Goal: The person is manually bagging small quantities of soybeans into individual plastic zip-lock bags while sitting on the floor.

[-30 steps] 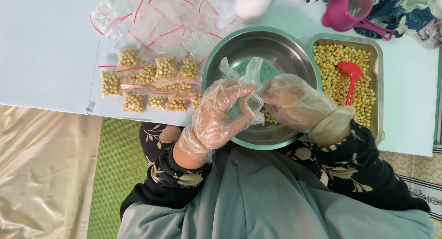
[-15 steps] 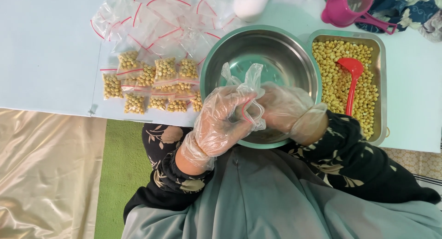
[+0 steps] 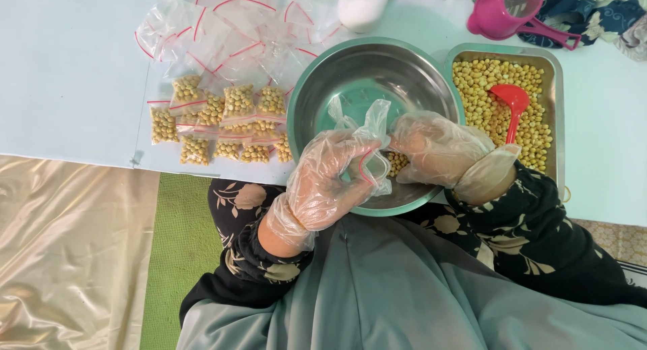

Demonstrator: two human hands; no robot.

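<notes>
Both hands wear thin clear plastic gloves and meet over the near side of a round steel bowl [image 3: 411,73]. My left hand [image 3: 330,181] pinches the red-striped top of a small clear zip bag [image 3: 377,164] that holds yellow beans. My right hand [image 3: 438,148] grips the same bag from the right side. The bag's lower part is mostly hidden between the two hands. The bowl looks nearly bare inside.
A steel tray [image 3: 556,73] of yellow beans with a red scoop [image 3: 512,104] stands right of the bowl. Several filled bean bags [image 3: 222,121] lie left of it, with unfilled zip bags [image 3: 229,33] behind. A pink jug [image 3: 509,9] and white container [image 3: 364,3] stand at the back.
Both hands have drawn closer together over the bowl's near edge and closed around the small bag. The rest of the table is unchanged.
</notes>
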